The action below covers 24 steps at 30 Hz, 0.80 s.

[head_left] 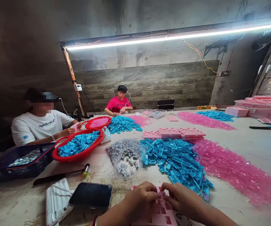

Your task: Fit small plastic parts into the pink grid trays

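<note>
A pink foam tray [169,215] with rectangular slots lies at the near edge of the table, under both hands. My left hand [141,201] reaches over its left side, with thumb and index finger pinched together. Opposite it, my right hand [181,197] is also closed in a pinch, and the fingertips of both hands almost meet above the tray. Whatever sits between the fingertips is small, pinkish and mostly hidden. Just beyond the hands spreads a heap of blue plastic casings [178,160]. Clear pink plastic pieces [234,169] form a long pile at the right.
A bag of small metal parts [127,157] lies left of the blue heap. Stacked pink trays [169,133] stand behind it. A phone [91,195], a white power bank [57,201], a hammer [62,175] and a red basket [79,155] are at left. Two people sit across the table.
</note>
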Motion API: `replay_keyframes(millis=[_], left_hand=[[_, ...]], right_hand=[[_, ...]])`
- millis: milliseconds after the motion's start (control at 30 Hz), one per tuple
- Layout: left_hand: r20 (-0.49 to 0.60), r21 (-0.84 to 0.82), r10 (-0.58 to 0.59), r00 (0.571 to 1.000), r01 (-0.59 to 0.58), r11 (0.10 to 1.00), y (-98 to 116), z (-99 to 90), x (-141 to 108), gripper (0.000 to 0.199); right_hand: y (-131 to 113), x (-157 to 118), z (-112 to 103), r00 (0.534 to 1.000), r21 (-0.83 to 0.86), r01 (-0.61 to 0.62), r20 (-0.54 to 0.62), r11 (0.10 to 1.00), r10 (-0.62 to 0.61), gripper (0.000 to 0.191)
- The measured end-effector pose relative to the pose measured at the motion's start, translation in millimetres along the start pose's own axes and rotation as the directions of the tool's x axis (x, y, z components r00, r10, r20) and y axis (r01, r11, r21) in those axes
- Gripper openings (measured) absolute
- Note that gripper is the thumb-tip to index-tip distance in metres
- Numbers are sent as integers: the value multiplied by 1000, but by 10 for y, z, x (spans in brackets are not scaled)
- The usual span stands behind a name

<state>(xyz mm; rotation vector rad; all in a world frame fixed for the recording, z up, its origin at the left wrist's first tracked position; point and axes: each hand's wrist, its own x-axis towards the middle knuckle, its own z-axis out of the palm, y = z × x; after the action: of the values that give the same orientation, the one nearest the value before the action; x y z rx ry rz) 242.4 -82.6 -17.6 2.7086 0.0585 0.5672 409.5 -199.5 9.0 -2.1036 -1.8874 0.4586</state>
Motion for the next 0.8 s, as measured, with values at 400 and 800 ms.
replay_keyframes(millis=[400,800], left_hand=[[-6,-50,-126,992,126,991,35,16,-22,20],[-37,-98,-189,981,185,978,55,3,-23,21]], right_hand=[[-3,-5,5,1000,11,10,10,1000,-10,16],[-34,-32,-53,999,39,32,34,999,-33,12]])
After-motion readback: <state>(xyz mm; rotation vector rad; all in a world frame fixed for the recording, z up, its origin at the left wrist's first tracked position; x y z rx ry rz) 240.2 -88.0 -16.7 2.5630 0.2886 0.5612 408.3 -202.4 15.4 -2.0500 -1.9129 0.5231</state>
